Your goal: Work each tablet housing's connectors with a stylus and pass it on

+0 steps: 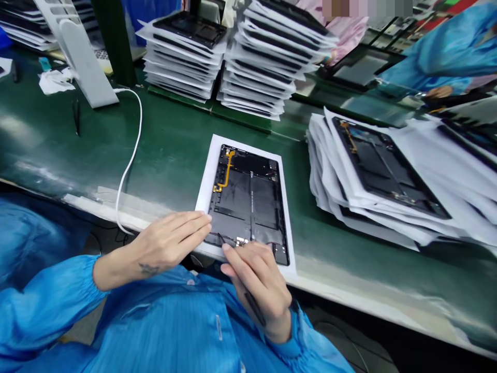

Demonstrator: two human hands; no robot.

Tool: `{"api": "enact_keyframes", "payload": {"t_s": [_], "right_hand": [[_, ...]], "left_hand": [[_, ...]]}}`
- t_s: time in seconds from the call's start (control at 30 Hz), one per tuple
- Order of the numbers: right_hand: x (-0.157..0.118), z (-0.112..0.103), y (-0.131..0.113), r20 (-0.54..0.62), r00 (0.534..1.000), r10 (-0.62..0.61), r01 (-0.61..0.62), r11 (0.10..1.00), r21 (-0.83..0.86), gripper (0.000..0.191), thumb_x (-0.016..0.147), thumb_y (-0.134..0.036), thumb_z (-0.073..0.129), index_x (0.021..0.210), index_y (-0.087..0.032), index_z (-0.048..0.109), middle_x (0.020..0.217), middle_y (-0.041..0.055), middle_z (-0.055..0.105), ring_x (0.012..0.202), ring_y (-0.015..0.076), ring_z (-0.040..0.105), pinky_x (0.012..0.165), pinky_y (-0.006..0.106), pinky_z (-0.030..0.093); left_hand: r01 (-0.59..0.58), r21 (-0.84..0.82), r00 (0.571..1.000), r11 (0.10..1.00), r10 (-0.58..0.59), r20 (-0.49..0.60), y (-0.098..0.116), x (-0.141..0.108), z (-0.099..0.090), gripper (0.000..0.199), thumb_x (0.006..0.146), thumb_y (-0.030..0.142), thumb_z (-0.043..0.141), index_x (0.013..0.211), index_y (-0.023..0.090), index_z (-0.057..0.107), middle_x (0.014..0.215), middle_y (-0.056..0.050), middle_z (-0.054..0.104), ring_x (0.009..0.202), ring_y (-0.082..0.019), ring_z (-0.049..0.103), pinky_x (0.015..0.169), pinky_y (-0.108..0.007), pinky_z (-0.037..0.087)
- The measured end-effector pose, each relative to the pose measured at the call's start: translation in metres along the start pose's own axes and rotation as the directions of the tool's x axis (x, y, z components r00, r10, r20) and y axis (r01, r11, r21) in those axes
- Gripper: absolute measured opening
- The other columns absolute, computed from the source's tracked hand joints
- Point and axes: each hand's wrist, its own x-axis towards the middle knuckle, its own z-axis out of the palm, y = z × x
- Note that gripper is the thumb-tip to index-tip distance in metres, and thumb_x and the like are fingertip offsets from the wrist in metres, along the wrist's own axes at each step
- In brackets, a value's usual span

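The casing (266, 199) lies flat on its sheet (209, 173) at the near edge of the table (174, 150), between the hands, with the orange ribbon (229, 168) toward its far left corner. The left hand (166, 239) is extended, fingers straight and together, with the fingertips at the casing's left edge; it grasps nothing visible, and its thumb is hidden. The right hand (258, 280) grips a slim dark tool (255, 309), probably tweezers, in a pen-like hold; its tip points into the near end of the casing, beside the thin wires (229, 239) and the small pale board (241, 241). Whether the tip touches a part cannot be told. The step in hand appears to be fine work on these wires. Use the left fingertips to steady the casing, since the loose sheet beneath is likely to slide. Brace the right hand lightly and work the tip at a low angle, moving from the fingers. Guide the wires rather than pulling them; a sharp tip could nick insulation or scratch the board. Avoid bearing down on the thin-looking casing, and make sure that the wires lie flat before lifting the tool clear.
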Motion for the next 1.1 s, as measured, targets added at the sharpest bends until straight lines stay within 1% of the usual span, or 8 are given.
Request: {"api": "enact_keyframes", "payload": {"t_s": [0.13, 0.37, 0.43, 0.53, 0.6, 0.7, 0.97, 1.1], "right_hand": [[-0.001, -0.001, -0.002, 0.006, 1.0, -0.015, 0.015, 0.999, -0.037, 0.037, 0.097, -0.016, 0.059, 0.134, -0.018, 0.061, 0.087, 0.0074, 0.073, 0.082, 0.0216, 0.066, 0.076, 0.04, 0.055], [-0.015, -0.011, -0.004, -0.019, 0.996, 0.084, -0.086, 0.983, -0.161, 0.048, 0.09, -0.005, 0.063, 0.135, -0.023, 0.062, 0.088, 0.0057, 0.073, 0.077, 0.0215, 0.067, 0.076, 0.042, 0.056], [-0.014, -0.017, -0.003, -0.027, 0.993, 0.117, -0.119, 0.989, -0.087, 0.046, 0.089, -0.005, 0.062, 0.132, -0.023, 0.064, 0.089, 0.0059, 0.073, 0.078, 0.0222, 0.068, 0.076, 0.043, 0.056], [0.001, -0.021, -0.001, -0.008, 0.97, 0.244, -0.24, 0.962, 0.13, 0.036, 0.09, -0.006, 0.062, 0.122, -0.023, 0.068, 0.096, 0.007, 0.074, 0.086, 0.0239, 0.069, 0.077, 0.042, 0.057], [0.018, -0.019, 0.002, 0.056, 0.943, 0.329, -0.332, 0.906, 0.264, 0.024, 0.092, -0.008, 0.062, 0.109, -0.023, 0.071, 0.095, 0.006, 0.074, 0.086, 0.022, 0.07, 0.075, 0.037, 0.057], [0.04, -0.013, 0.005, 0.132, 0.914, 0.383, -0.404, 0.85, 0.336, 0.016, 0.095, -0.013, 0.059, 0.094, -0.022, 0.072, 0.084, 0.0027, 0.073, 0.076, 0.0171, 0.069, 0.067, 0.029, 0.056], [0.042, -0.009, 0.01, 0.176, 0.933, 0.315, -0.357, 0.872, 0.335, 0.016, 0.095, -0.01, 0.058, 0.096, -0.02, 0.07, 0.082, 0.0014, 0.072, 0.075, 0.0152, 0.065, 0.069, 0.029, 0.053], [0.043, -0.009, 0.011, 0.201, 0.943, 0.266, -0.323, 0.879, 0.351, 0.016, 0.095, -0.007, 0.058, 0.097, -0.019, 0.068, 0.083, 0.0017, 0.07, 0.075, 0.0152, 0.061, 0.07, 0.03, 0.05]], "left_hand": [[0.027, -0.02, 1.0, 0.999, -0.028, -0.008, 0.0, 0.0, 0.0, 0.036, 0.099, 0.003, 0.041, 0.131, 0.006, 0.059, 0.13, -0.017, 0.068, 0.129, -0.026, 0.061, 0.104, -0.04, 0.057], [0.039, 0.029, 0.999, 0.999, -0.039, 0.014, 0.006, 0.002, -0.001, 0.033, 0.1, 0.006, 0.042, 0.127, 0.008, 0.061, 0.13, -0.019, 0.067, 0.127, -0.027, 0.062, 0.104, -0.041, 0.056], [0.023, 0.094, 0.999, 0.995, -0.026, 0.031, 0.01, 0.004, -0.001, 0.033, 0.1, 0.007, 0.042, 0.127, 0.008, 0.062, 0.13, -0.021, 0.066, 0.126, -0.029, 0.063, 0.102, -0.042, 0.057], [-0.024, 0.193, 0.998, 0.981, 0.012, 0.066, 0.015, 0.007, -0.002, 0.034, 0.1, 0.009, 0.041, 0.127, 0.009, 0.061, 0.126, -0.022, 0.068, 0.119, -0.03, 0.067, 0.098, -0.043, 0.059], [-0.039, 0.232, 0.996, 0.972, 0.018, 0.09, 0.018, 0.01, -0.004, 0.034, 0.099, 0.01, 0.042, 0.127, 0.008, 0.061, 0.125, -0.023, 0.068, 0.114, -0.031, 0.069, 0.095, -0.044, 0.059], [-0.041, 0.243, 0.993, 0.969, 0.013, 0.115, 0.021, 0.012, -0.005, 0.036, 0.097, 0.009, 0.043, 0.128, 0.006, 0.06, 0.125, -0.026, 0.067, 0.112, -0.035, 0.07, 0.094, -0.046, 0.059], [-0.016, 0.216, 0.995, 0.976, -0.005, 0.1, 0.021, 0.009, -0.003, 0.035, 0.098, 0.01, 0.045, 0.129, 0.006, 0.06, 0.127, -0.025, 0.067, 0.114, -0.035, 0.07, 0.093, -0.046, 0.059], [-0.021, 0.092, 1.0, 0.996, 0.02, 0.013, 0.008, 0.004, -0.002, 0.032, 0.102, 0.012, 0.04, 0.122, 0.01, 0.064, 0.128, -0.018, 0.069, 0.119, -0.03, 0.067, 0.094, -0.041, 0.06]]}}
